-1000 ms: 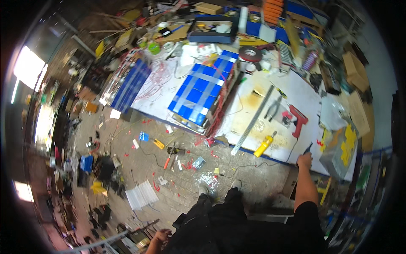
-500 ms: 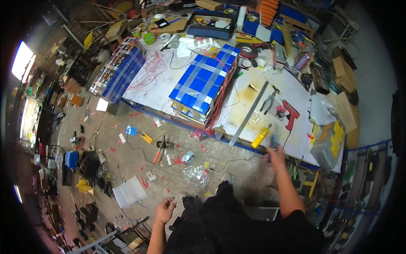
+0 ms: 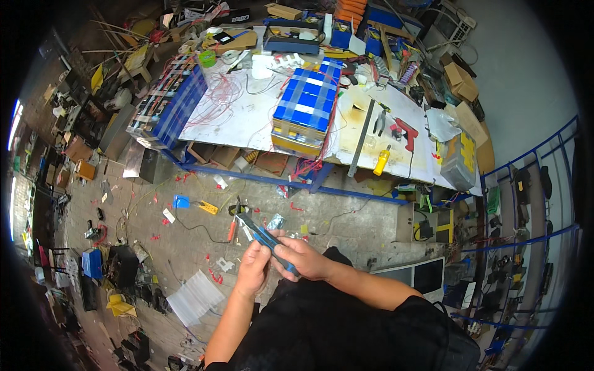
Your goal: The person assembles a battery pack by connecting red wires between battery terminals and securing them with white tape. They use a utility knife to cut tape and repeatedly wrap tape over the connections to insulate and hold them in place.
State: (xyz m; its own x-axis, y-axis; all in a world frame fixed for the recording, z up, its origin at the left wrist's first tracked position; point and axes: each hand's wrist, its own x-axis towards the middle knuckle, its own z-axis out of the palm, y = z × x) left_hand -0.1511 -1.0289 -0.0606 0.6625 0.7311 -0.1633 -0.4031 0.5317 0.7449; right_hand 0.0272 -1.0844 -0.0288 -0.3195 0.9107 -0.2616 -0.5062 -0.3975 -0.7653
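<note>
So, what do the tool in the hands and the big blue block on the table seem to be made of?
The tool held by both the left hand and the right hand has blue-and-black handles, probably plastic or rubber grip; its dark tip looks like metal, too small to confirm. The blue block seems wrapped in glossy blue film crossed by paler tape strips, with a yellowish side layer.

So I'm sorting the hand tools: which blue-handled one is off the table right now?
The blue-handled cutter, held in front of the body by both hands, left hand and right hand; the others lie on the workbench.
</note>
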